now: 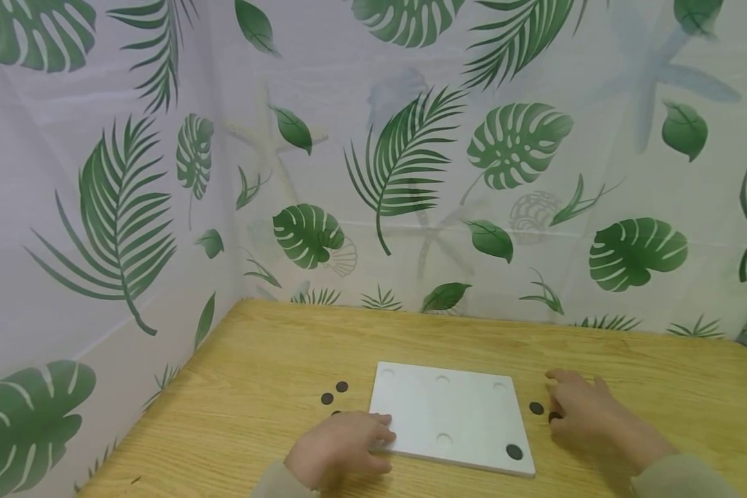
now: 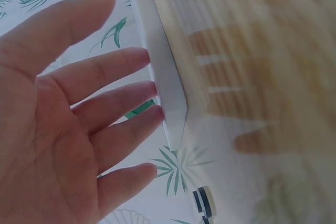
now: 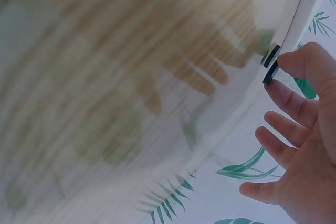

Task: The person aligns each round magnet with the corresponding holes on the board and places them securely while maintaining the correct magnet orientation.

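Observation:
A white board (image 1: 436, 411) with shallow round recesses lies on the wooden table. One black disc (image 1: 514, 452) sits at its near right corner. My left hand (image 1: 345, 443) is at the board's left edge; in the left wrist view its fingers (image 2: 113, 72) are spread and fairly straight, their tips at the white edge. To the right of the board, my right hand (image 1: 582, 408) pinches a small black disc (image 3: 271, 73) between thumb and index finger, its other fingers loosely extended. Beside it on the table is another black disc (image 1: 537, 408).
Left of the board lie a black disc (image 1: 342, 386) and a second black disc (image 1: 326, 398); a third is partly hidden by my left hand. A leaf-patterned curtain (image 1: 411, 277) stands behind the wooden table (image 1: 274, 346) and along its left side.

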A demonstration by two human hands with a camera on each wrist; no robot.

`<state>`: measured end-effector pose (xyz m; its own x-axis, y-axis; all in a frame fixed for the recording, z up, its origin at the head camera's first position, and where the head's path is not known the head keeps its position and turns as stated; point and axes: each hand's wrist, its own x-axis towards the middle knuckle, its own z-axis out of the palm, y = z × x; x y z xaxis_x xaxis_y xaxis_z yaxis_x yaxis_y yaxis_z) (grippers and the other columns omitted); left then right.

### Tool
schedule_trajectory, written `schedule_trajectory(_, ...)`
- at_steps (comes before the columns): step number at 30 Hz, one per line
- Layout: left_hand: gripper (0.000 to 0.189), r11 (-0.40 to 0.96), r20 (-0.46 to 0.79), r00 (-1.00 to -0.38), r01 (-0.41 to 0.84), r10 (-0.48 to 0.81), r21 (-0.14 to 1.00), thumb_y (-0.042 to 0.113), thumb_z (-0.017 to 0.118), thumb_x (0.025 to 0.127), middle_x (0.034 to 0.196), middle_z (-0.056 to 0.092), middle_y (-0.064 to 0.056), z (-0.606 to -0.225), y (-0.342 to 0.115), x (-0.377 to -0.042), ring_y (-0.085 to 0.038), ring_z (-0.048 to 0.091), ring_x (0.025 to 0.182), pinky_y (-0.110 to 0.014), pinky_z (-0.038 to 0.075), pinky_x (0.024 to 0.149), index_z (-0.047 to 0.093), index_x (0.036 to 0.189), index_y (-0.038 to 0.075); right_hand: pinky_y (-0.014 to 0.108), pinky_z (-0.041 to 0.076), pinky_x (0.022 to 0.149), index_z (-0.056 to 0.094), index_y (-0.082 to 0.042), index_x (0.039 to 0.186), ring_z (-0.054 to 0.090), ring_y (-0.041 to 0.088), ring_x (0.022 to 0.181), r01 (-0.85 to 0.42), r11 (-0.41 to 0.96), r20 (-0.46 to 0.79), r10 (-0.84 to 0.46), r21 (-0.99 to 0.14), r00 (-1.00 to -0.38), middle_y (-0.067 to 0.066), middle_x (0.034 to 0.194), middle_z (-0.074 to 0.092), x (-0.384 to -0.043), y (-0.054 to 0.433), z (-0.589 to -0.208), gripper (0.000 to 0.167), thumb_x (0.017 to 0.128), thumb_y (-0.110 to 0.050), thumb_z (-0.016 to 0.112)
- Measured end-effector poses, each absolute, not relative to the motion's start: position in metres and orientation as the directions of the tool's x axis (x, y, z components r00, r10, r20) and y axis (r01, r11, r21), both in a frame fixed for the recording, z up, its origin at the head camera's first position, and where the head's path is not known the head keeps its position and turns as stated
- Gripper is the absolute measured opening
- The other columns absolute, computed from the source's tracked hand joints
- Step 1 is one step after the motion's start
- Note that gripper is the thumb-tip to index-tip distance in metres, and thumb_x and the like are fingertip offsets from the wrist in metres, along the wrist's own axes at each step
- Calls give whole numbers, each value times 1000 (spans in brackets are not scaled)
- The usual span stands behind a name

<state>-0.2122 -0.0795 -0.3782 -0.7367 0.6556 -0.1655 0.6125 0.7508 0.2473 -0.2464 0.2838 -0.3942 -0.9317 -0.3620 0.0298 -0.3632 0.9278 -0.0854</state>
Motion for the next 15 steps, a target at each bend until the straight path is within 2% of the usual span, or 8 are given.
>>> schedule_trajectory(15,39,749,-173,-732,616,658,244,34,63,80,126,49,3,-378,-79,-213,-9,42,116,-23,37,92,61,114,16,76,17,78,45,-18,56,43,45,107,-425,904,74,-420,-57,-904,21,116,50,-248,275,-393,24,59,-17,69)
